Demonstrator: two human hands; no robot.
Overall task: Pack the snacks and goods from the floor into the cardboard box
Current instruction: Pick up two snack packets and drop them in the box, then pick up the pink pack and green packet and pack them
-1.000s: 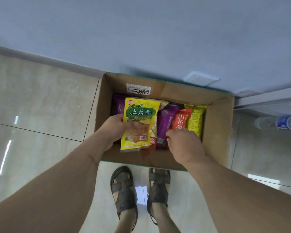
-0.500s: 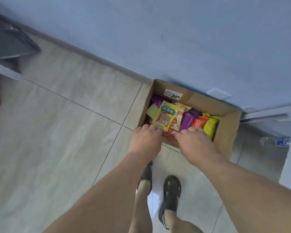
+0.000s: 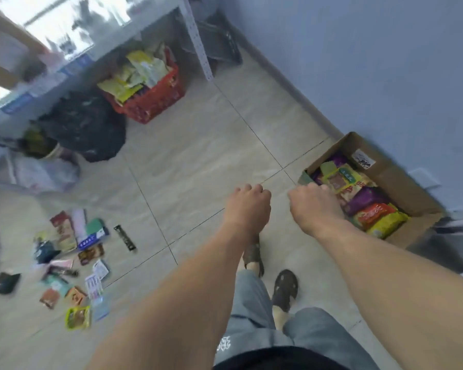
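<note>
Both hands are empty and in the air between loads: the left hand [image 3: 247, 202] and the right hand [image 3: 314, 202] hang with fingers loosely curled around nothing, the right one just beside the near-left corner of the cardboard box [image 3: 401, 180], the left one a little further to the box's left over bare tiles. The box stands against the blue wall and holds a row of packets, among them a yellow-green packet [image 3: 341, 178] on top and a purple packet [image 3: 364, 198] beside it. My reading is that one packet is stowed and a fetch is due. The scattered snacks [image 3: 72, 263] lie on the floor well to the left of the box, so the next move calls for crossing to that pile and stooping to grip a packet.
</note>
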